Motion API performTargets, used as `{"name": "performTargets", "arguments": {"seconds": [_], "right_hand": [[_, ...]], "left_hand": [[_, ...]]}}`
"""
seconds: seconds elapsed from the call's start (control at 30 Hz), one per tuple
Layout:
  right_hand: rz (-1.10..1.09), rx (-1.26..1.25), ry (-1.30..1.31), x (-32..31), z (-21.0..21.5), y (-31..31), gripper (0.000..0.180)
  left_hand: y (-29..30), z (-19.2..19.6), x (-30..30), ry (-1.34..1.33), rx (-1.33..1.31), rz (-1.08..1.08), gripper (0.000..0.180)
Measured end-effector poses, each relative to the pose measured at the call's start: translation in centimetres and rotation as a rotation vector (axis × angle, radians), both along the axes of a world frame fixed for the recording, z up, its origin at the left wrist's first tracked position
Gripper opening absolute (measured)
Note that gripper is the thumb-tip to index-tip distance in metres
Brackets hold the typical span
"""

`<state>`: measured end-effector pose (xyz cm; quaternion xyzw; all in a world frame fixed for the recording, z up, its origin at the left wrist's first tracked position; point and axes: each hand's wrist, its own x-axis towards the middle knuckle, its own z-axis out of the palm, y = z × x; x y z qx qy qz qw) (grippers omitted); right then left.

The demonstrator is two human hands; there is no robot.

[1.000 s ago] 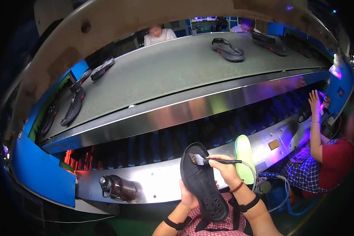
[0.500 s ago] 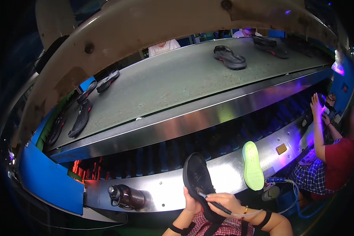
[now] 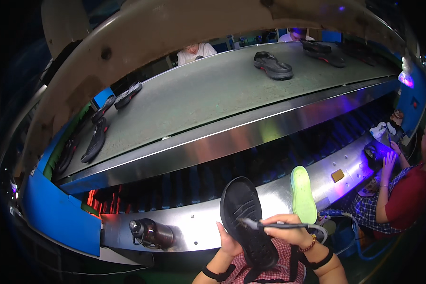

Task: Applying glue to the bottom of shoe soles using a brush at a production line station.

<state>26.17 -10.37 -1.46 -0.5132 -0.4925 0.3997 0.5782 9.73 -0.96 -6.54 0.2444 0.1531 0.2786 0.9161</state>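
A black shoe sole [image 3: 243,201] is tilted up before me, its inner face with grooves and small hollows toward me. My left hand [image 3: 229,242] grips its left edge, thumb along the side. In my right hand [image 3: 288,231] is a dark-handled brush [image 3: 252,224], with a pale tube running from its rear end. The brush tip rests against or just over the middle of the sole; exact contact is too small to tell. To the right of my right hand lies a yellow-green sole-shaped piece [image 3: 303,196] on the metal ledge.
A dark bottle [image 3: 151,234] lies on the metal ledge [image 3: 194,225] at left. A yellow-brown block [image 3: 337,175] sits farther right. Beyond, a conveyor belt [image 3: 189,104] carries several black soles [image 3: 273,66]. At right a co-worker in red [image 3: 407,199] handles a shoe.
The black sole has turned so its inner face shows more fully. My right hand and the brush have moved up and right. The co-worker's raised hand has come down.
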Motion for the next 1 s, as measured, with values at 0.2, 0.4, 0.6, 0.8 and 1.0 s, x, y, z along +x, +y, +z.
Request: {"name": "performTargets", "arguments": {"seconds": [0.2,0.4,0.6,0.8,1.0], "right_hand": [[-0.155,0.084,0.1,0.3,0.7,3.1,0.023],[-0.053,0.085,-0.019,-0.8,0.3,2.8,0.021],[-0.009,-0.091,0.378,-1.0,1.4,1.3,0.019],[0.099,0.178,-0.314,-0.7,0.9,1.6,0.022],[-0.125,0.041,-0.101,-0.9,1.0,1.2,0.02]], "left_hand": [[0.1,-0.3,0.6,-0.337,0.032,-0.193,0.093],[-0.7,0.6,0.9,0.085,-0.032,0.072,0.092],[-0.1,-0.3,0.3,-0.155,-0.144,0.027,0.085],[-0.5,0.7,0.9,0.046,-0.055,0.123,0.081],[0.1,-0.1,0.2,-0.213,-0.076,0.112,0.083]]}}
